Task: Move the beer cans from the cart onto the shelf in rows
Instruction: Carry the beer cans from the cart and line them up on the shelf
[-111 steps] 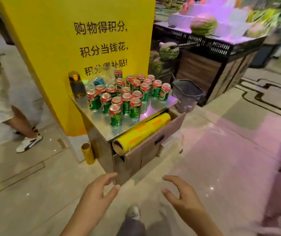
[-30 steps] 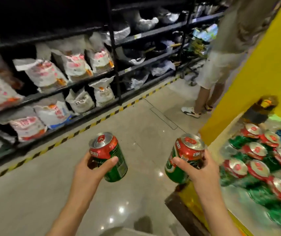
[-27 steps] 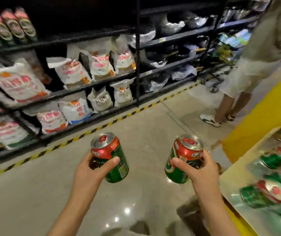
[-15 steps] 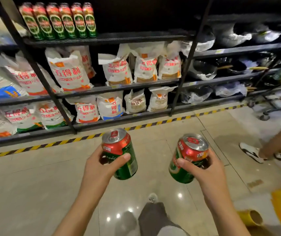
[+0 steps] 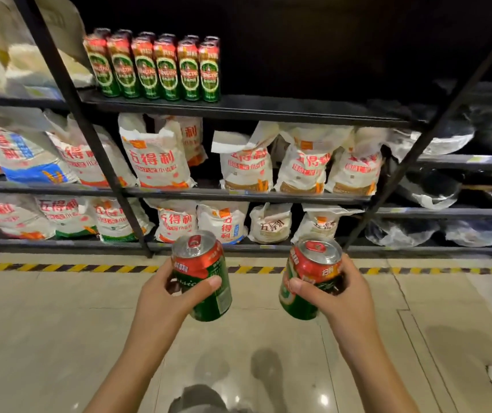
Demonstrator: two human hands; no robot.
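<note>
Standing across the far side: a tall black metal shelf rack (image 5: 268,107), its upper board bare to the right. Filling the two lower boards: white paper flour bags with red lettering (image 5: 155,162), leaning against one another. Lining up at the left end of the upper board, just beside an upright post: a row of tall green-and-red beer cans with oval labels (image 5: 156,68), at least two deep. Running along the floor near the rack's foot: a yellow-and-black hazard stripe (image 5: 60,267).

Gripping, near and left: the left hand (image 5: 164,296), fingers and thumb curling round a short green can with a red upper band and silver lid (image 5: 201,275), tilting slightly. Holding, near and right: the right hand (image 5: 340,290), wrapping a second short green-and-red can with a silver pull-tab top (image 5: 310,275), leaning left. Both hovering over the pale tiled floor, well apart from the shelf.
</note>
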